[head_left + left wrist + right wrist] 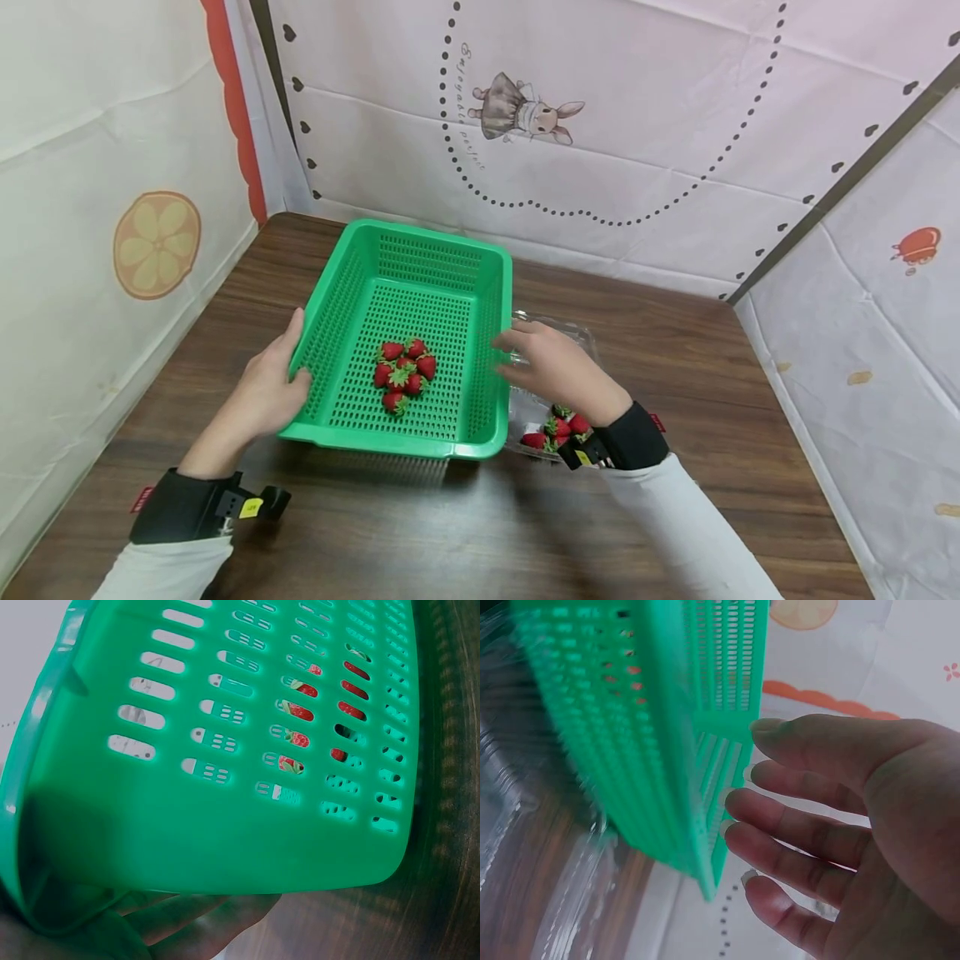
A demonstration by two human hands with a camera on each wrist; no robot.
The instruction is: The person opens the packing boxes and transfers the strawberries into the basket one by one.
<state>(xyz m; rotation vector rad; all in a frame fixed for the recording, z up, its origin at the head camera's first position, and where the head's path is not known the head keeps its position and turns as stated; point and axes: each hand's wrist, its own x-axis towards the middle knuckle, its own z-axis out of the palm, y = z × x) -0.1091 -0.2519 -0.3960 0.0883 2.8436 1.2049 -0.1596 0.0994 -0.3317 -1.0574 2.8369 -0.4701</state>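
Note:
A green perforated plastic basket [420, 446] is in the middle of the head view, with several red strawberries [405, 379] on its floor. My left hand [266, 387] grips the basket's left rim, thumb over the edge and fingers behind the outer wall. In the left wrist view those fingers [217, 922] show below the basket wall. My right hand [558, 367] hovers by the right rim, fingers extended and apart, holding nothing. Beneath it a clear plastic container [525, 408] holds more strawberries [557, 429], partly hidden by the hand and wrist.
A dark wood-grain table [390, 533] lies underneath. White printed cloth [637, 108] stands behind it and along both sides. The clear container sits close against the basket's right side, partly covered by it.

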